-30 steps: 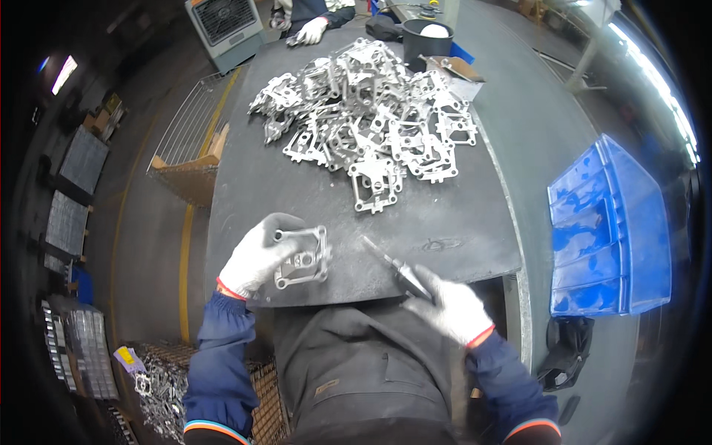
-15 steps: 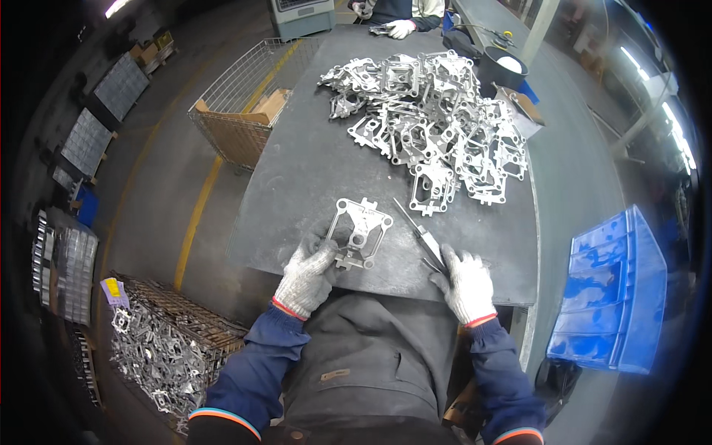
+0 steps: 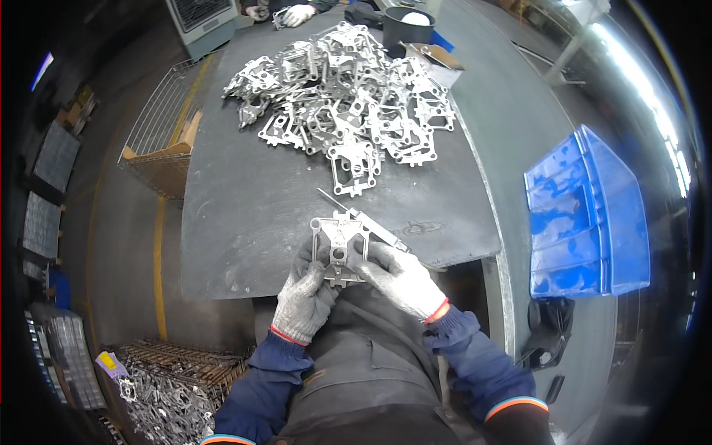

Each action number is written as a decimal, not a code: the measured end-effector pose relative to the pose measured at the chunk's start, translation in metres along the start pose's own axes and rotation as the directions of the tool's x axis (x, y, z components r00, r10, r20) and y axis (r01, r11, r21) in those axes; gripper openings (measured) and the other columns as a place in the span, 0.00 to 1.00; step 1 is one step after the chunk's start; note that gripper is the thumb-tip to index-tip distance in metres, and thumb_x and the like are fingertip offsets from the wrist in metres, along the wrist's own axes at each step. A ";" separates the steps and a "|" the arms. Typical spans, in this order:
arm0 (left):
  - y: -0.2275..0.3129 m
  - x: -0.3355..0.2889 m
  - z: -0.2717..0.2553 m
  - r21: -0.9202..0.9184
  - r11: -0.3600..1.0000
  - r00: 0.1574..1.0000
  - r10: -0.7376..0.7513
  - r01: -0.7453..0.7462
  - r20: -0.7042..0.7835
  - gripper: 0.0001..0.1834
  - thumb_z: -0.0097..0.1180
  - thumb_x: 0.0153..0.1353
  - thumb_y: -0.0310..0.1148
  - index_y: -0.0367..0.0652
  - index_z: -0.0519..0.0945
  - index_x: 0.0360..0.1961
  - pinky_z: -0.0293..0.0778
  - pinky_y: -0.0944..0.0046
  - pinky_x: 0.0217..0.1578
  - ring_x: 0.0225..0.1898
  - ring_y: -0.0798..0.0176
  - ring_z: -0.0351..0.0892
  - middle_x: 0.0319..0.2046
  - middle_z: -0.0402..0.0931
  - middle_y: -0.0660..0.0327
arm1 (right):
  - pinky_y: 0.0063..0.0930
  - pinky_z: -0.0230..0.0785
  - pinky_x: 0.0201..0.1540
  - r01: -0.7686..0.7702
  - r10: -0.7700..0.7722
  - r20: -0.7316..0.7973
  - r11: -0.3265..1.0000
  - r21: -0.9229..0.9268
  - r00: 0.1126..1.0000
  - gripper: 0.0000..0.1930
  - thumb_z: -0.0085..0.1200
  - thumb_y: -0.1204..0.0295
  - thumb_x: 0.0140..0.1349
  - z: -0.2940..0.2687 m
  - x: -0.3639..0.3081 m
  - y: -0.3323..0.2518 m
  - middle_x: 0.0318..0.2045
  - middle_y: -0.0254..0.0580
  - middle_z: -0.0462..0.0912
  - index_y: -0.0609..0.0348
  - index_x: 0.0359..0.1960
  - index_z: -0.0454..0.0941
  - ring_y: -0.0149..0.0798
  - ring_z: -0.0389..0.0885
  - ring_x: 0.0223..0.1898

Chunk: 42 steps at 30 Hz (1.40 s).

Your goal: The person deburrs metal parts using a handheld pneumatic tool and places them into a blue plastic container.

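A silvery cast metal bracket (image 3: 339, 236), an open frame with round lugs at its corners, is held up at the table's near edge. My left hand (image 3: 305, 300), in a whitish knit glove, closes on its left side. On its right side, the gloved fingers and thumb of my right hand (image 3: 404, 282) grip the frame. A slim tool with a thin metal blade and a white handle (image 3: 380, 231) lies slantwise just beyond the bracket. Its handle end reaches close to my right hand; whether they touch I cannot tell.
A heap of similar brackets (image 3: 337, 96) covers the table's far part. Beyond stand a black bucket (image 3: 408, 31) and a carton (image 3: 437, 65). A blue bin (image 3: 586, 222) is at right. A wire cart (image 3: 159, 126) and a part-filled metal basket (image 3: 174, 400) stand left. A co-worker's gloved hand (image 3: 299, 15) shows at the far end.
My right hand has moved left from the tool to the bracket and now grips it. The bracket has come up off the table toward me. The whole view has shifted rightward.
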<state>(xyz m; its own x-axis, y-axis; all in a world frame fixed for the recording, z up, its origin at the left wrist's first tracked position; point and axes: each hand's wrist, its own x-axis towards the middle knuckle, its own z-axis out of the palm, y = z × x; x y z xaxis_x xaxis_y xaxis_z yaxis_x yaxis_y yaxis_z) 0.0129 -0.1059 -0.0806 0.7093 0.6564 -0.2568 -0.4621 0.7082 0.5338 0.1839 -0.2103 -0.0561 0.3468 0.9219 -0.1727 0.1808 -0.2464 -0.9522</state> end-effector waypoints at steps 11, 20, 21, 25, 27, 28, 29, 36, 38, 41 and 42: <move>0.007 -0.007 0.002 0.129 0.990 0.997 -0.059 0.052 0.049 0.38 0.53 0.78 0.34 0.37 0.50 0.81 0.74 0.53 0.64 0.66 0.54 0.76 0.71 0.69 0.47 | 0.19 0.78 0.35 -0.295 0.284 0.093 0.841 0.454 0.954 0.22 0.57 0.66 0.78 0.004 -0.006 -0.005 0.50 0.34 0.87 0.63 0.68 0.76 0.22 0.82 0.40; 0.009 -0.006 -0.002 0.180 0.982 0.997 -0.069 0.062 0.035 0.37 0.56 0.76 0.32 0.36 0.54 0.80 0.75 0.54 0.65 0.65 0.57 0.76 0.69 0.71 0.50 | 0.19 0.78 0.37 -0.274 0.259 0.097 0.846 0.458 0.961 0.22 0.55 0.68 0.79 0.004 -0.005 0.008 0.50 0.34 0.88 0.60 0.70 0.75 0.20 0.82 0.39; 0.009 -0.005 -0.003 0.180 0.982 0.997 -0.064 0.057 0.033 0.37 0.56 0.76 0.32 0.36 0.54 0.80 0.75 0.54 0.65 0.65 0.57 0.76 0.69 0.71 0.50 | 0.23 0.79 0.38 -0.230 0.221 0.065 0.929 0.289 0.973 0.20 0.56 0.69 0.77 0.003 -0.005 0.007 0.48 0.36 0.89 0.60 0.67 0.78 0.25 0.84 0.38; 0.010 0.000 0.020 0.871 0.482 0.991 0.047 0.091 -0.129 0.34 0.60 0.70 0.28 0.32 0.66 0.74 0.77 0.62 0.60 0.56 0.64 0.78 0.56 0.80 0.54 | 0.36 0.81 0.44 0.311 -0.382 -0.032 0.796 -0.519 0.924 0.13 0.62 0.73 0.70 -0.010 -0.023 0.000 0.41 0.44 0.89 0.59 0.54 0.85 0.44 0.88 0.38; 0.010 0.007 0.015 0.931 0.365 0.989 0.136 0.007 -0.060 0.27 0.60 0.72 0.29 0.31 0.72 0.69 0.78 0.64 0.58 0.52 0.65 0.80 0.55 0.81 0.55 | 0.41 0.80 0.49 0.371 -0.501 -0.031 0.679 -0.633 0.865 0.09 0.64 0.74 0.65 -0.035 -0.033 -0.029 0.41 0.45 0.88 0.57 0.47 0.86 0.50 0.88 0.44; 0.013 0.015 0.015 0.819 0.571 0.984 0.102 0.064 -0.147 0.24 0.59 0.74 0.32 0.32 0.75 0.66 0.79 0.65 0.55 0.49 0.66 0.82 0.53 0.82 0.56 | 0.42 0.80 0.49 0.281 -0.563 -0.154 0.608 -0.743 0.812 0.09 0.63 0.76 0.66 -0.053 -0.044 -0.032 0.41 0.47 0.88 0.57 0.47 0.86 0.52 0.87 0.43; 0.020 0.019 0.010 0.781 0.623 0.970 0.157 0.047 -0.183 0.25 0.62 0.74 0.38 0.37 0.77 0.66 0.81 0.65 0.50 0.48 0.66 0.82 0.51 0.83 0.53 | 0.39 0.79 0.49 0.123 -0.501 -0.317 0.665 -0.736 0.805 0.08 0.60 0.75 0.69 -0.072 -0.054 -0.046 0.41 0.50 0.88 0.60 0.47 0.85 0.52 0.87 0.43; 0.041 0.118 0.004 0.994 0.101 0.916 0.402 -0.044 -0.001 0.25 0.63 0.71 0.40 0.41 0.77 0.65 0.78 0.54 0.61 0.60 0.50 0.84 0.58 0.84 0.52 | 0.35 0.77 0.56 -0.278 -0.482 -0.876 0.836 -0.472 0.039 0.25 0.52 0.58 0.81 -0.330 -0.183 -0.027 0.58 0.49 0.87 0.63 0.70 0.76 0.38 0.85 0.53; 0.043 0.139 0.021 0.987 0.143 0.912 0.411 -0.078 0.012 0.29 0.63 0.69 0.42 0.45 0.75 0.69 0.78 0.55 0.63 0.60 0.48 0.83 0.60 0.83 0.51 | 0.37 0.74 0.62 -0.649 -0.538 -0.811 0.536 -0.540 0.229 0.24 0.52 0.59 0.80 -0.372 -0.219 -0.013 0.59 0.56 0.85 0.65 0.67 0.77 0.46 0.85 0.58; 0.036 0.162 0.045 0.997 0.018 0.939 0.335 0.077 -0.078 0.34 0.65 0.65 0.44 0.48 0.74 0.71 0.76 0.52 0.64 0.60 0.50 0.84 0.59 0.84 0.51 | 0.38 0.73 0.64 -0.739 -0.375 -0.814 0.361 -0.569 0.444 0.22 0.51 0.62 0.80 -0.370 -0.229 0.001 0.57 0.60 0.86 0.67 0.65 0.79 0.49 0.86 0.59; 0.036 0.166 0.050 0.989 -0.004 0.954 0.265 0.145 -0.139 0.34 0.62 0.67 0.46 0.54 0.73 0.73 0.75 0.51 0.66 0.66 0.44 0.80 0.65 0.80 0.50 | 0.37 0.73 0.65 -0.716 -0.385 -0.821 0.413 -0.562 0.423 0.21 0.52 0.65 0.80 -0.359 -0.222 -0.006 0.58 0.59 0.86 0.67 0.65 0.79 0.49 0.86 0.59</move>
<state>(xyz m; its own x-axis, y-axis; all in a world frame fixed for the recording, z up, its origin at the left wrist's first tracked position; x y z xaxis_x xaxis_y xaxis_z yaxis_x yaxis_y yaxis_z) 0.1412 0.0157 -0.0635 0.4804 0.8500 -0.2159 0.6316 -0.1645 0.7576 0.4362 -0.5207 0.0783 0.8323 0.2389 0.5002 0.3440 -0.9302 -0.1281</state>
